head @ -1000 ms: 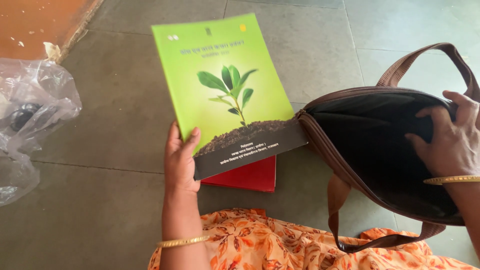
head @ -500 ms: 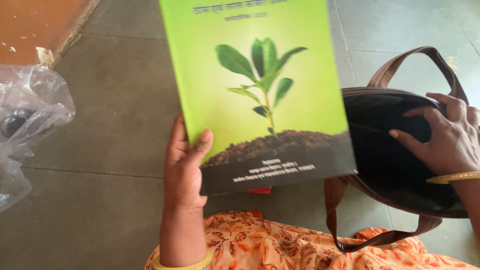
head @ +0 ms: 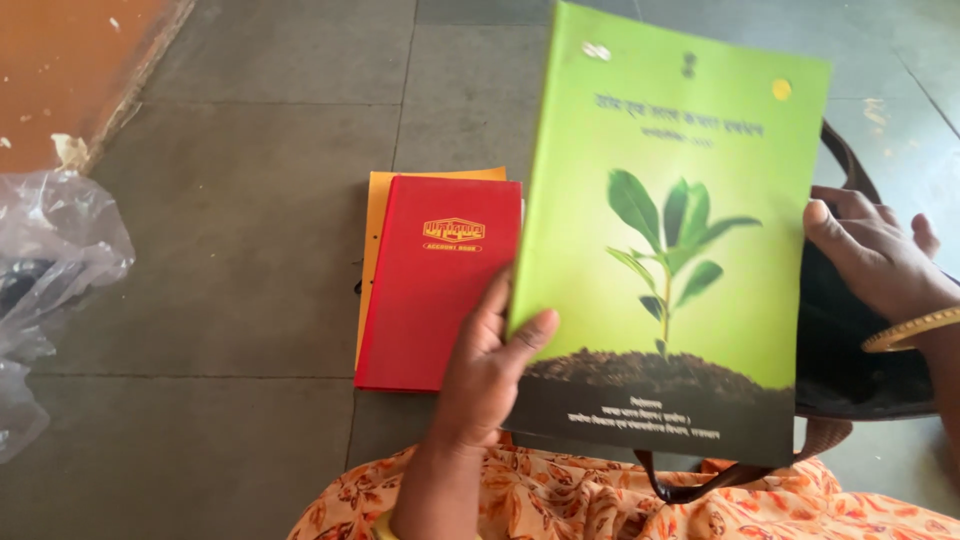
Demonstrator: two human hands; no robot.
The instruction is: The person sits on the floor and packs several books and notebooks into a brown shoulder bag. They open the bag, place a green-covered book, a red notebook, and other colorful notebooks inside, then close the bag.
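My left hand grips the lower left corner of a large green booklet with a seedling pictured on its cover, held up above the floor and over the bag. My right hand rests on the rim of a brown bag with a dark lining, holding it; the booklet hides most of the bag. A red account book lies flat on the floor, on top of an orange folder, just left of my left hand.
A crumpled clear plastic bag lies at the left edge. An orange-brown raised surface fills the top left corner. The floor is grey stone tile. My orange floral clothing shows at the bottom.
The green booklet has moved right, from over the floor to over the brown bag. The red book and orange folder beneath it are now uncovered. My right hand stays on the bag.
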